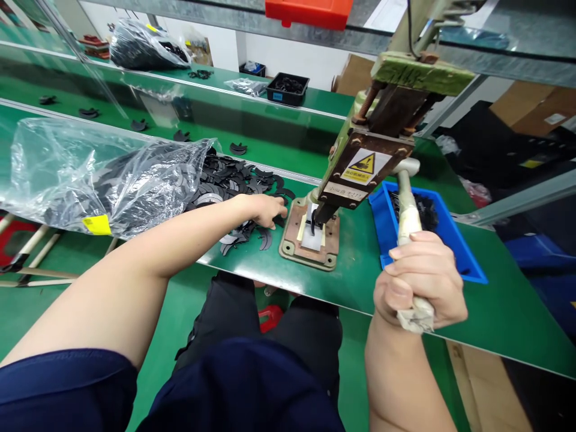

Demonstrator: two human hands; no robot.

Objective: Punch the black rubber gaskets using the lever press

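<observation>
Two hands, one lever (pixel 407 207), one press (pixel 355 174)

Green bench (pixel 369 282) carries black parts (pixel 234 180) (loose pile), plastic bag (pixel 99 174), press (pixel 315 234), blue bin (pixel 468 258).

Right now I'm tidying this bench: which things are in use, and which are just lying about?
In use:
right hand gripping press lever
hand press
left hand on loose black parts
blue bin

Lying about:
plastic bag of parts
black tray
red box
</observation>
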